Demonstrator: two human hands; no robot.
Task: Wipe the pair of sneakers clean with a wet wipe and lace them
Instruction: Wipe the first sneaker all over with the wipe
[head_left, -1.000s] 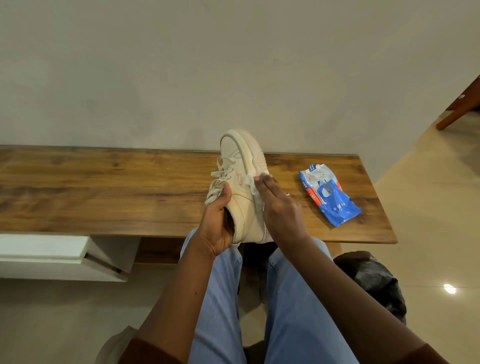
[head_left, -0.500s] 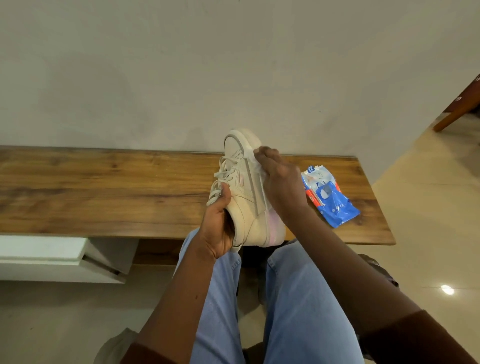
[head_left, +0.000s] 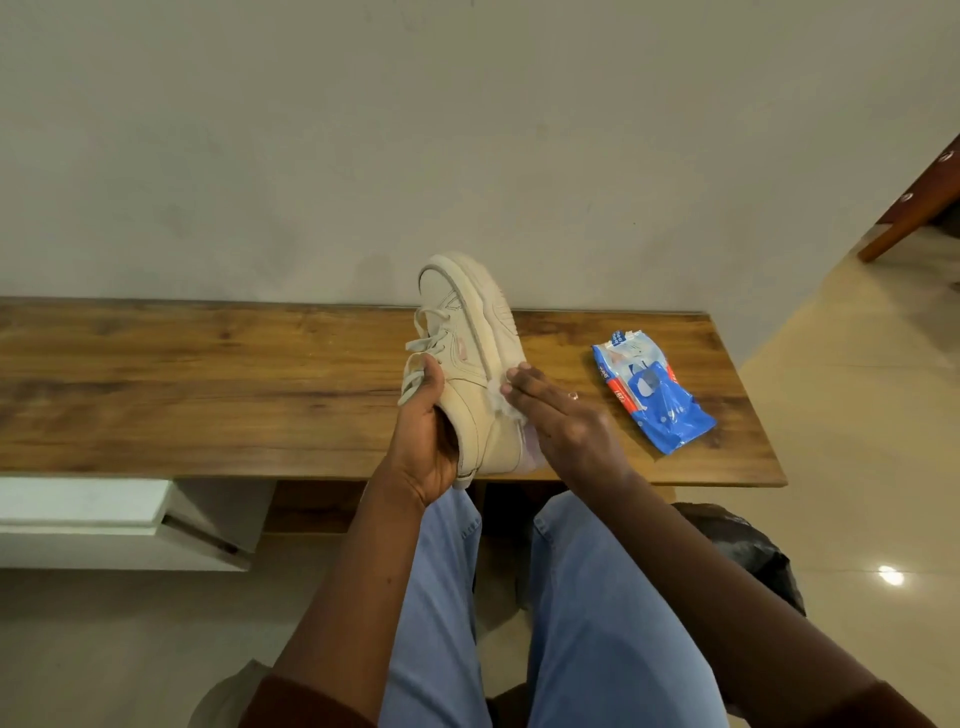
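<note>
— Where is the sneaker held, and how much room is left around it?

— The cream sneaker (head_left: 467, 358) is held above the wooden bench (head_left: 208, 389), with the toe turned up toward the wall and the heel over the near edge. A long stretch of wood is seen to its left. To its right, a blue wipe pack (head_left: 652, 395) is laid near the right end of the bench, apart from the shoe.

— And the hands?

— The shoe is gripped by the left hand (head_left: 423, 441), with the thumb on the laces (head_left: 423, 343) and the fingers curled into the opening. The right hand (head_left: 561, 421) is kept flat with straight fingers, and a white wet wipe (head_left: 500, 408) is pressed by it against the side of the sole.

— How is the shoe described?

— A thick ribbed sole, loosely threaded laces and a pale pink heel are seen.

— What is counted?

— One sneaker, one wipe and one pack.
</note>
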